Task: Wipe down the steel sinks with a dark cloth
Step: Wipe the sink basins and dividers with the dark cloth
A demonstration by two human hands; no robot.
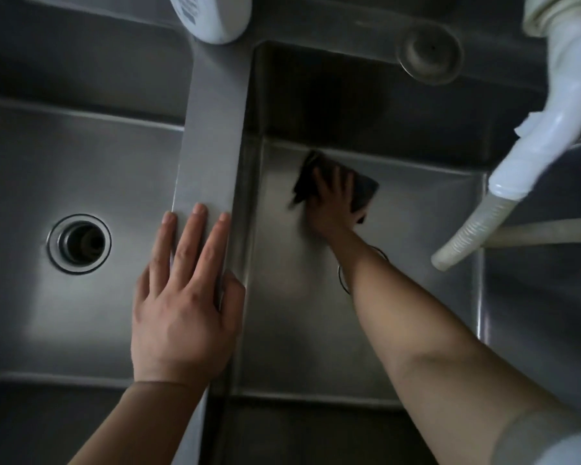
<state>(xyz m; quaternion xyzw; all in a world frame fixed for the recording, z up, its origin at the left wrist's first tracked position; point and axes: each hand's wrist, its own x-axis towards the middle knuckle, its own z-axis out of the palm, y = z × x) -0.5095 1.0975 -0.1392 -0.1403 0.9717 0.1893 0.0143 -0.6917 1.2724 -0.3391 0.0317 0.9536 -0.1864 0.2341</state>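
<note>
Two steel sinks lie side by side, split by a flat steel divider point(212, 129). The left sink point(47, 169) has a round drain point(79, 243). My right hand point(332, 206) reaches deep into the right sink point(416, 213) and presses a dark cloth point(363, 191) flat against the floor near the back wall; it is blurred by motion. My left hand point(185, 297) rests flat on the divider with fingers spread, the thumb over the right sink's edge. My right forearm hides most of that sink's drain ring point(342, 280).
A white bottle point(212, 15) stands at the back of the divider. A white faucet spout with a ribbed hose point(473, 233) hangs over the right sink's right side. A round steel cap point(430, 52) sits on the back ledge.
</note>
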